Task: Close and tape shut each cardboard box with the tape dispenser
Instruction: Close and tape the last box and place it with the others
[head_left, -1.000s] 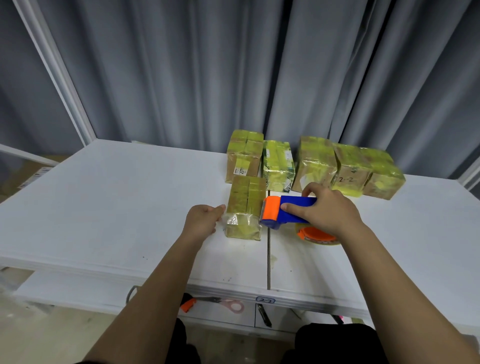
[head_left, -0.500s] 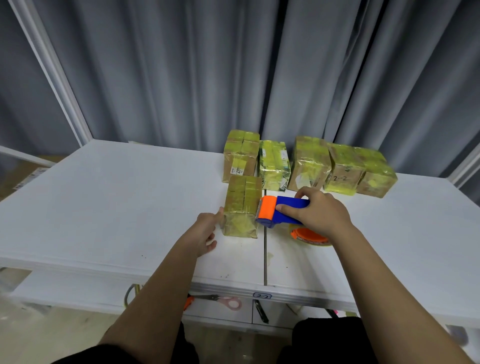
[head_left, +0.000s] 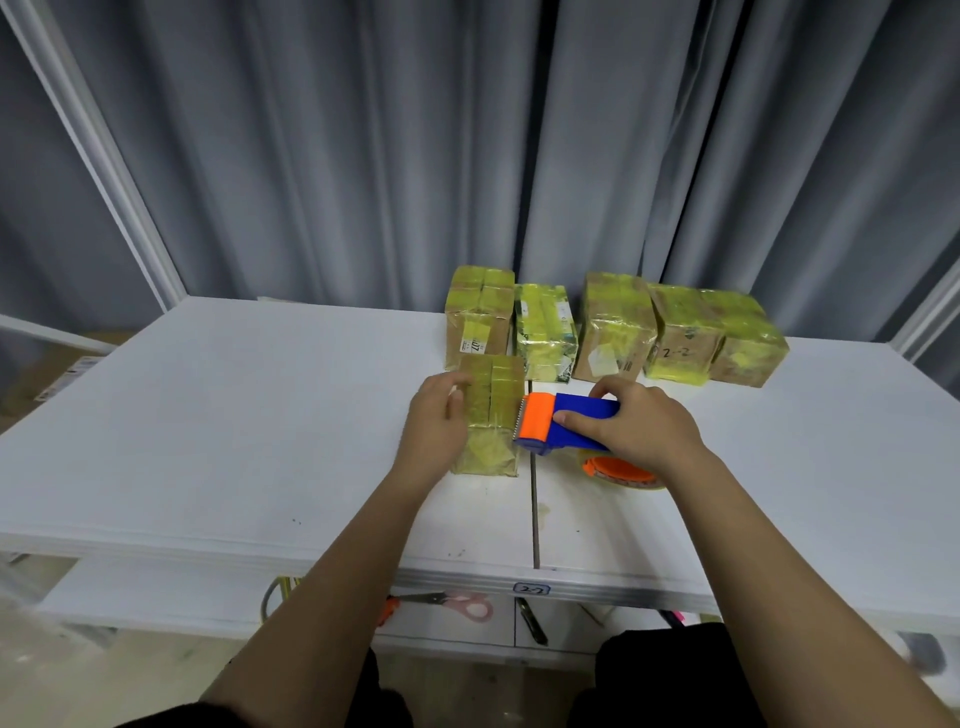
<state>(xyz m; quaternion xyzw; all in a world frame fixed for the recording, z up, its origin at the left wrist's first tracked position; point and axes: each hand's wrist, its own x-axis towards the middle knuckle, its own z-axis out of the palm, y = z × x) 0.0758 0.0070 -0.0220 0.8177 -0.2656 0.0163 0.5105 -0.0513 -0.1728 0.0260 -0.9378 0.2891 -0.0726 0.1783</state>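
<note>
Evidently mid-taping: left hand (head_left: 434, 421) lay flat-fingered on the box (head_left: 491, 415) near the table's (head_left: 208, 415) middle seam; right hand (head_left: 641, 426) gripped the tape dispenser (head_left: 563, 423) at its side. Next: draw tape across.

The left hand (head_left: 434, 423) is off the bench (head_left: 218, 415) now: a second ago it sits beside the near cardboard box (head_left: 491, 415), thumb just brushing its left edge, and now it lies up against the box's left side, fingers reaching onto the taped top. On the other side, the right hand's (head_left: 641, 426) grip on the tape dispenser (head_left: 563, 423) carries the tool a touch nearer the box, its orange head (head_left: 537, 422) now right at the box's right edge. The clear film seen on the box's front face a second ago no longer shows.
</note>
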